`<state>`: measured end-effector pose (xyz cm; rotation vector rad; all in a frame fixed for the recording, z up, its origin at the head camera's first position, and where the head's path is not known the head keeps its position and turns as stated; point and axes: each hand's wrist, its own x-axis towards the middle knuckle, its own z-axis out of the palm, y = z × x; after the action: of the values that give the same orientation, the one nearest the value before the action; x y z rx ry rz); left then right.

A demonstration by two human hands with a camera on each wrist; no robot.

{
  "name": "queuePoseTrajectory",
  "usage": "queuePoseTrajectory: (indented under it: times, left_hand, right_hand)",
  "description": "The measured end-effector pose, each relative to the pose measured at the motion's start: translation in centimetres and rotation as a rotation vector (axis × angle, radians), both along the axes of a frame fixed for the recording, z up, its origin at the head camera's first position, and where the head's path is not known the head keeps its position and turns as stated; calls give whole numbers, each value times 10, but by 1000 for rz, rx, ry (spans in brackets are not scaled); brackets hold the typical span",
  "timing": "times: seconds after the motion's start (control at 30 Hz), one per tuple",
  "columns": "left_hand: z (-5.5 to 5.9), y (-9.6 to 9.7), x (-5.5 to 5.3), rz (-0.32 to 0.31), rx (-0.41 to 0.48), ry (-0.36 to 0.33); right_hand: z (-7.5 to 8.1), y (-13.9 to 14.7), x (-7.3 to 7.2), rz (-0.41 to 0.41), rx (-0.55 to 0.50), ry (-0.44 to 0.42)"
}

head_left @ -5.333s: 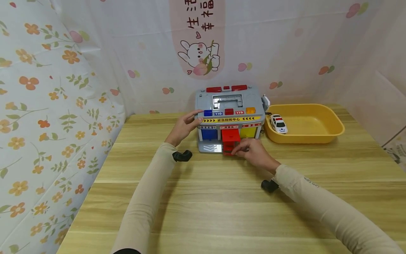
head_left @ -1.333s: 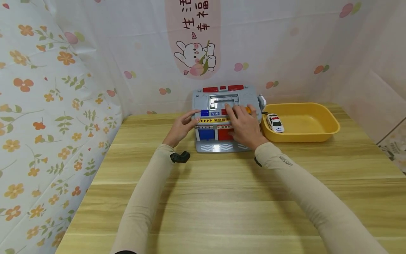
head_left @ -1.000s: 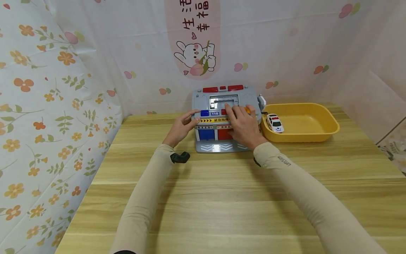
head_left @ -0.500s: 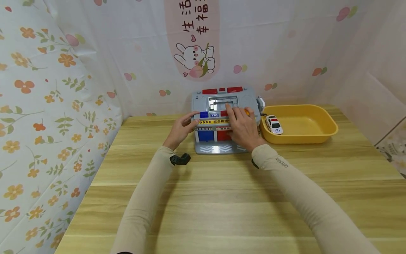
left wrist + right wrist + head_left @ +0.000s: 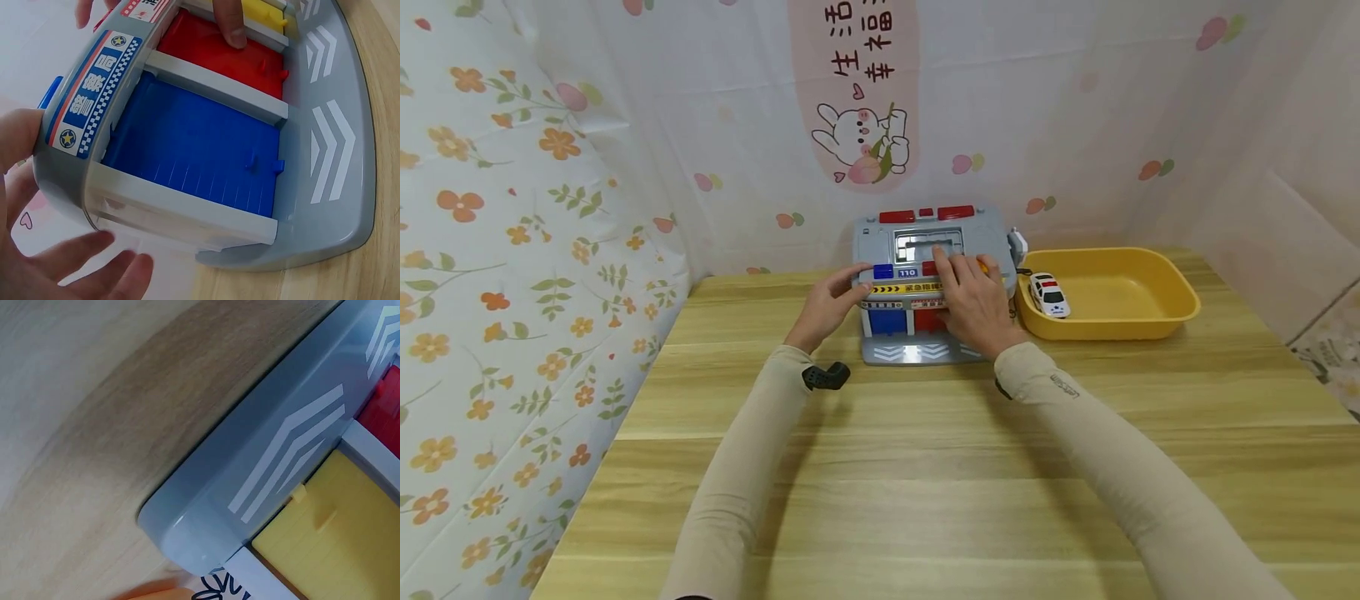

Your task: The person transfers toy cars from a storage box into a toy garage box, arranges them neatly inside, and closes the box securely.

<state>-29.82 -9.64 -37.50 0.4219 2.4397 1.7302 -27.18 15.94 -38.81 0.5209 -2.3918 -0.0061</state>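
Observation:
A grey toy emergency station (image 5: 880,242) stands on the table, with blue, red and yellow doors, all down. My left hand (image 5: 826,312) touches its front left roof corner with thumb and index finger; in the left wrist view the other fingers (image 5: 69,256) spread loosely beside the side wall. My right hand (image 5: 979,304) grips the roof's front edge, fingers bent over the top and one reaching the handle recess. Its thumb (image 5: 230,25) presses on the red door (image 5: 212,56) near the blue door (image 5: 194,137). The right wrist view shows the yellow door (image 5: 337,519) and grey ramp.
To the right, a yellow tub (image 5: 1120,329) stands close beside the station. A white toy police car (image 5: 1049,295) leans on its left wall. Behind the station hangs a printed cloth (image 5: 1015,92). Wooden tabletop (image 5: 880,467) stretches in front.
About five seconds ago the red door was raised, with my right hand at a red toy vehicle under it. Now that door is down, the vehicle is out of sight, and the hand is on the roof.

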Motion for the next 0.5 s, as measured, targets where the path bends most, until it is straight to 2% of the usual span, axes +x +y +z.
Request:
queuePoseTrajectory:
  times: [0.13, 0.27, 0.37, 0.5]
  left_hand:
    - [2, 2, 2, 38, -78, 50]
    - [3, 4, 2, 76, -83, 82]
    - [3, 5, 2, 88, -67, 99]
    - [4, 7, 2, 79, -55, 107]
  right_hand:
    - [0, 2, 2, 3, -13, -29]
    - [4, 3, 5, 43, -60, -92]
    - [10, 3, 8, 73, -109, -167]
    - [25, 3, 11, 115, -209, -311]
